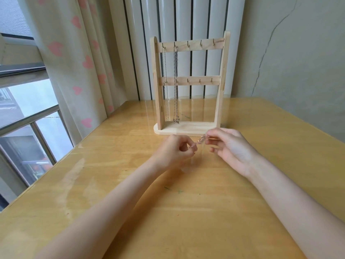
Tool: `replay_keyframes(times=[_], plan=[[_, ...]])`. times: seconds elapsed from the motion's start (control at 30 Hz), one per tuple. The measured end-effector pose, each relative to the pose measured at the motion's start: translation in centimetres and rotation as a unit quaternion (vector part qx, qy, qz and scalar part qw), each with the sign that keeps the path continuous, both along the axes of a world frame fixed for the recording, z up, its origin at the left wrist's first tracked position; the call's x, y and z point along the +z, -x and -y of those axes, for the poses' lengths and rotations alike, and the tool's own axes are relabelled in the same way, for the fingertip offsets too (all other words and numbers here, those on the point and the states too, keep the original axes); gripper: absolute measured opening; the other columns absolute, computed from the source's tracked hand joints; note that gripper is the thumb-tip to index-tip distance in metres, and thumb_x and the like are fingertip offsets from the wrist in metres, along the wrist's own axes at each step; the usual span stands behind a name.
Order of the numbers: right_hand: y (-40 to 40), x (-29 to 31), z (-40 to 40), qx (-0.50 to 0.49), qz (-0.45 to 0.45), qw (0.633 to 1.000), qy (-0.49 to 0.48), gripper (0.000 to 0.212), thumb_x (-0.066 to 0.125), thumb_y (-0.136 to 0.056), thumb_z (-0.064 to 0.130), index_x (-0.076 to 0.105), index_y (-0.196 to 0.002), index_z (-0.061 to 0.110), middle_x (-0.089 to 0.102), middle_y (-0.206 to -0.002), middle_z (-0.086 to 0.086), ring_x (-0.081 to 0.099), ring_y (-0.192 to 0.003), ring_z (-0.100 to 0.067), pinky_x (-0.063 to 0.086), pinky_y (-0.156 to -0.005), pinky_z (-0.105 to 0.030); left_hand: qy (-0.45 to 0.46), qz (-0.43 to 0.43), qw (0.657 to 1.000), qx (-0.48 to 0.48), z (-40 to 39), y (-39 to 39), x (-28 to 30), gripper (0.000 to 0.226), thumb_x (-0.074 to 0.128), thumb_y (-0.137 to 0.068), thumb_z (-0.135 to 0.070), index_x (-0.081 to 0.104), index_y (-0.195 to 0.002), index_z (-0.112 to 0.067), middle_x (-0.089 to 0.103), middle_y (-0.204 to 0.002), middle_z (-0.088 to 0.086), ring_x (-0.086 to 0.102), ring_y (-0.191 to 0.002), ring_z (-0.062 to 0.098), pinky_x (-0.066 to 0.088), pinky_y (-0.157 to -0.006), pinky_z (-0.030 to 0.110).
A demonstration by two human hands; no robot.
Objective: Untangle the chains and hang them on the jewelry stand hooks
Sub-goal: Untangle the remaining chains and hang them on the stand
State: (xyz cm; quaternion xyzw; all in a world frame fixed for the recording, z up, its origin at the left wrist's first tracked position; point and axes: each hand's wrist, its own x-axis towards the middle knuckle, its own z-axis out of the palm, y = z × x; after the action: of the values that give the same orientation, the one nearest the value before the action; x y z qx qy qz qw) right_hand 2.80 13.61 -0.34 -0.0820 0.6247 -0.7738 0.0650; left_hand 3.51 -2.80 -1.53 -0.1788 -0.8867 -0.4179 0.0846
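Observation:
A wooden jewelry stand (220,86) with two hook rails stands upright at the far middle of the table. Two silver chains hang from its top rail: a thin one (165,79) on the leftmost hook and a longer one (175,81) on the second hook, ending in a small bow pendant near the base. Just in front of the stand's base, a short pinkish chain (199,141) stretches between my hands. My left hand (176,150) pinches its lower left end. My right hand (231,146) pinches its upper right end. Both hands hover just above the table.
The glossy wooden table (168,212) runs toward me. A white radiator (183,19) stands behind the stand. A curtain with pink hearts (78,58) and a window (24,113) are at the left. A cracked wall (291,53) is at the right.

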Motion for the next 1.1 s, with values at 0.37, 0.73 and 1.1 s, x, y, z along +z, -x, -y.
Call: replay_keyframes(times=[0.37,0.73,1.1], plan=[[-0.1,0.3,-0.4,0.061,0.039,0.995,0.063,0.019,0.057,-0.086,0.016,0.053,-0.069,0.013,0.046,-0.048,0.003,0.042,-0.044,-0.011,0.036,-0.045,-0.02,-0.431,0.205,0.879,-0.004,0.8,-0.1,1.1,0.017,0.051,-0.089,-0.009,0.062,-0.077,-0.01,0.066,-0.084,0.0,0.067,-0.083,0.015,0.055,-0.085,0.027],[-0.5,0.1,0.1,0.054,0.036,0.998,0.018,0.005,0.057,-0.084,0.009,0.056,-0.079,0.01,0.058,-0.065,-0.002,0.039,-0.035,-0.006,0.023,-0.032,-0.015,-0.457,0.244,0.855,-0.035,0.0,-1.0,2.0,0.013,0.05,-0.089,-0.019,0.062,-0.083,-0.017,0.041,-0.046,-0.009,0.03,-0.035,0.004,0.035,-0.04,0.014],[-0.7,-0.2,0.1,0.09,0.007,0.989,-0.12,0.007,0.06,-0.083,0.011,0.056,-0.078,0.013,0.061,-0.067,-0.006,0.033,-0.037,-0.008,0.022,-0.034,-0.017,-0.488,0.194,0.851,-0.017,1.1,-0.7,2.0,0.015,0.055,-0.088,-0.011,0.062,-0.097,-0.021,0.066,-0.078,-0.007,0.049,-0.046,0.003,0.022,-0.031,0.01]])
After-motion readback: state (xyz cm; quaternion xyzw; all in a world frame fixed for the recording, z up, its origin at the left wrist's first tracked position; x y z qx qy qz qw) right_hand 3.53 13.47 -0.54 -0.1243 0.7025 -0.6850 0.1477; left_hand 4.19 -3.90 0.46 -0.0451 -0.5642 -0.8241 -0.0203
